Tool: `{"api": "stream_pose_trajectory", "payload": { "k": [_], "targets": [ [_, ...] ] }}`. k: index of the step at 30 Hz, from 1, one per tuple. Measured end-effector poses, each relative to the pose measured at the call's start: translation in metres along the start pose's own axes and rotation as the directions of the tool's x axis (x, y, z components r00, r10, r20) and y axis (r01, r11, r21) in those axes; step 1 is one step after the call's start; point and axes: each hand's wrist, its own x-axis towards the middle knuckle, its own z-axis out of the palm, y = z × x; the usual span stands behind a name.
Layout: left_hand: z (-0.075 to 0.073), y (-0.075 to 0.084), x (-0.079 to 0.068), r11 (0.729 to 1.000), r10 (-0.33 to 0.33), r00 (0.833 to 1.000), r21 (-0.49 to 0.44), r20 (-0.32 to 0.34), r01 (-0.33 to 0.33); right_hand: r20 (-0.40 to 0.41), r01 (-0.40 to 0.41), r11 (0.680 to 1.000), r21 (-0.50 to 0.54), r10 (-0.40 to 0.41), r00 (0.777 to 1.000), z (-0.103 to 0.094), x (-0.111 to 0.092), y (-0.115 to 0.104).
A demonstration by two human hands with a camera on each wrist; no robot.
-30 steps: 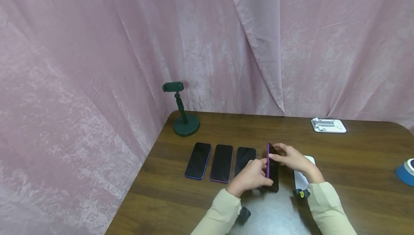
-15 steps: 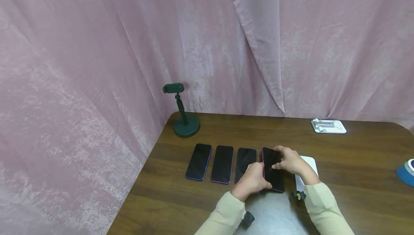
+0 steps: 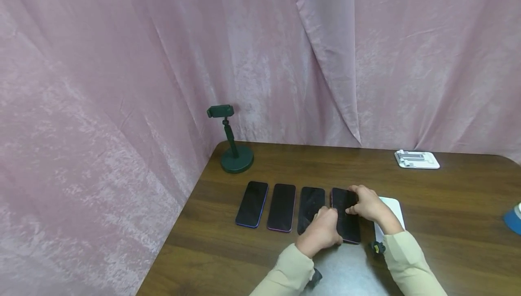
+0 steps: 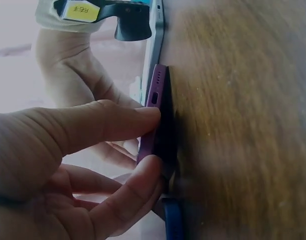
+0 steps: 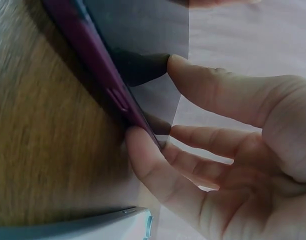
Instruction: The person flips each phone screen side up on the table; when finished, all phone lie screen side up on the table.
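Observation:
Face up beneath both hands is a smartphone with a dark screen and a purple frame. My left hand pinches its lower left corner; in the left wrist view the thumb is on the purple bottom edge beside the charging port, with the forefinger near the corner. At the upper right, my right hand holds the same smartphone. The right wrist view has that thumb touching the screen and the forefinger against the side. A black phone lies to the left, its lower end partly behind my left hand.
Farther left lie two dark-screened phones, one blue-edged and one pink-edged. A white device is partly under my right wrist. Behind stand a green phone stand and a folded white stand. A blue roll sits far right.
The purple-framed smartphone has gone from tilted on its long edge to lying nearly flat, screen up, in line with the other phones. Both hands have stayed on it.

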Motion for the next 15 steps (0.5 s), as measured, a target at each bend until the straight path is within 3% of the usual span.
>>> {"api": "stream_pose_trajectory", "payload": {
  "k": [9,15],
  "targets": [
    [-0.0003,0.0070,-0.0044,0.995,0.024,1.000,0.093,-0.014,-0.022,-0.015,-0.018,1.000,-0.018,0.018,1.000,0.0036,-0.0007,-0.0024],
    [0.0035,0.0056,-0.0056,0.995,0.024,0.999,0.099,-0.037,-0.021,-0.007,-0.057,0.998,-0.002,0.057,0.998,0.0045,-0.0023,-0.0063]
  ]
}}
